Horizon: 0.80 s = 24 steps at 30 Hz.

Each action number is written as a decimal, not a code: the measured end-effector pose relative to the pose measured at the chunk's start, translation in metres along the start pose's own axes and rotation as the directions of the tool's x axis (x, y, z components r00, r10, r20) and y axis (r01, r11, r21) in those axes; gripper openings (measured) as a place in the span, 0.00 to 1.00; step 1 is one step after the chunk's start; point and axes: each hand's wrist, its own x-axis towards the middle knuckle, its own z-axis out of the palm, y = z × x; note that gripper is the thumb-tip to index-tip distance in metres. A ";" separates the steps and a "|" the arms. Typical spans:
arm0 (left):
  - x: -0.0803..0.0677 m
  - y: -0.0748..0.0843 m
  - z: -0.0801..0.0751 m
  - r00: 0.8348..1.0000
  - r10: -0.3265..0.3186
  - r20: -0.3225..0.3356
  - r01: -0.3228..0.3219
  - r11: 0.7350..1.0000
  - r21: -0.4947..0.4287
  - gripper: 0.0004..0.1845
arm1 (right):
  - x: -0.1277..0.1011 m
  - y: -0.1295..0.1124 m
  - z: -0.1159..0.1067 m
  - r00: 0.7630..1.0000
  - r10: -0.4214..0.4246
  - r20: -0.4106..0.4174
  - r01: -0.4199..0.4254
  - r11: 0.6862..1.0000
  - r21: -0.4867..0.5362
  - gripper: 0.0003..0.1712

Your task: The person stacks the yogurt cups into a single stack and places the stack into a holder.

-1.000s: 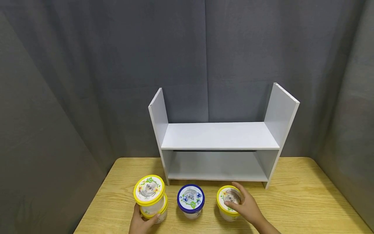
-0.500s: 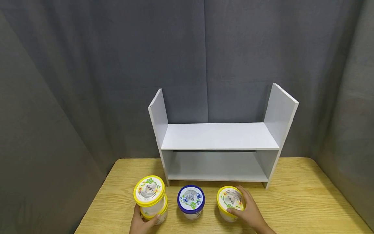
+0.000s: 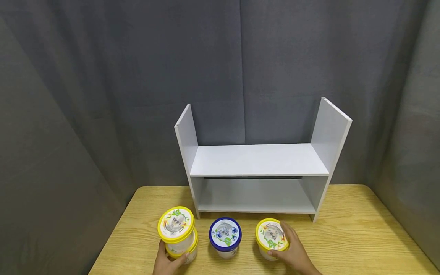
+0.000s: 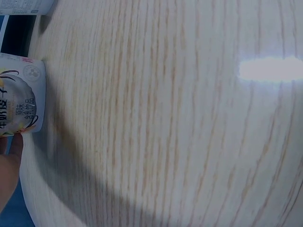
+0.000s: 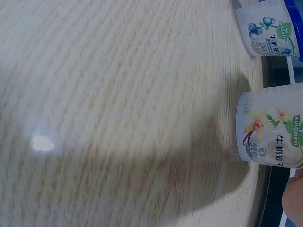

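Observation:
Two yellow-lidded yogurt tubs are stacked at the left in the head view, the upper tub (image 3: pixel 176 224) sitting on the lower tub (image 3: pixel 192 255). My left hand (image 3: pixel 166 263) grips the lower one from the front, its thumb on the near side. At the right, another yellow-lidded tub (image 3: pixel 271 236) stands on the table, and my right hand (image 3: pixel 293 250) holds it with fingers behind and thumb in front. Between them stands a blue-lidded blueberry tub (image 3: pixel 225 233), touched by neither hand. The right wrist view shows the held tub's printed side (image 5: pixel 272 127) and a fingertip (image 5: pixel 294 201).
A white two-tier shelf (image 3: pixel 258 160) with tall side panels stands behind the tubs on the wooden table (image 3: pixel 357 229). Grey curtains (image 3: pixel 220 68) surround the table at the back and both sides.
My right hand has drawn back off the right tub's lid to its right side, with the thumb now at the near edge. The left hand and the stack look unchanged.

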 end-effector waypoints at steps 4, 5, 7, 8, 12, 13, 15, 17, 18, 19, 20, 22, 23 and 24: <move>0.000 0.000 0.001 1.000 0.003 -0.005 -0.003 1.000 -0.003 0.52 | 0.001 0.000 0.000 1.000 -0.013 -0.010 0.013 1.000 0.009 0.58; 0.000 0.000 0.001 1.000 0.004 -0.006 -0.004 1.000 -0.003 0.52 | 0.002 0.000 0.000 1.000 -0.011 -0.011 0.011 1.000 0.017 0.58; 0.001 0.000 0.001 1.000 0.007 -0.009 -0.007 1.000 -0.007 0.52 | 0.002 0.000 0.000 1.000 -0.004 -0.014 0.004 0.999 0.035 0.58; 0.001 0.000 0.001 1.000 0.009 -0.010 -0.009 1.000 -0.008 0.51 | 0.003 0.000 0.000 1.000 0.006 -0.012 -0.006 0.999 0.042 0.58; 0.001 0.000 0.002 1.000 0.020 -0.008 -0.020 1.000 -0.018 0.51 | 0.003 -0.002 -0.002 0.999 0.044 0.000 -0.044 0.997 0.064 0.58; 0.001 0.000 0.002 1.000 0.022 -0.006 -0.022 1.000 -0.018 0.51 | 0.003 -0.002 -0.002 0.998 0.055 0.004 -0.055 0.996 0.068 0.58; 0.001 0.000 0.002 1.000 0.023 -0.004 -0.023 1.000 -0.019 0.51 | 0.003 -0.003 -0.002 0.997 0.074 0.005 -0.074 0.994 0.077 0.57; 0.000 0.000 0.002 1.000 0.022 0.000 -0.022 0.999 -0.023 0.51 | 0.004 -0.003 -0.001 0.996 0.094 0.006 -0.094 0.991 0.095 0.57; 0.000 0.000 0.001 1.000 0.022 0.001 -0.022 0.999 -0.024 0.51 | 0.005 -0.004 -0.001 0.995 0.103 0.006 -0.103 0.990 0.100 0.57; 0.000 0.000 0.001 1.000 0.022 0.000 -0.022 0.999 -0.025 0.51 | 0.005 -0.004 -0.001 0.994 0.110 0.007 -0.110 0.988 0.108 0.58; 0.000 0.000 0.001 1.000 0.021 0.001 -0.021 0.999 -0.025 0.51 | 0.006 -0.005 0.000 0.993 0.116 0.009 -0.117 0.986 0.116 0.58; 0.001 -0.001 0.001 1.000 0.017 0.006 -0.017 0.999 -0.031 0.51 | 0.006 -0.007 0.000 0.992 0.127 0.014 -0.128 0.983 0.129 0.58; 0.001 -0.002 0.001 1.000 0.014 0.008 -0.013 0.999 -0.033 0.52 | 0.007 -0.009 0.000 0.992 0.129 0.011 -0.129 0.983 0.132 0.58; 0.002 -0.003 0.001 1.000 0.011 0.010 -0.010 0.999 -0.034 0.52 | 0.007 -0.011 0.000 0.991 0.134 0.014 -0.135 0.982 0.132 0.58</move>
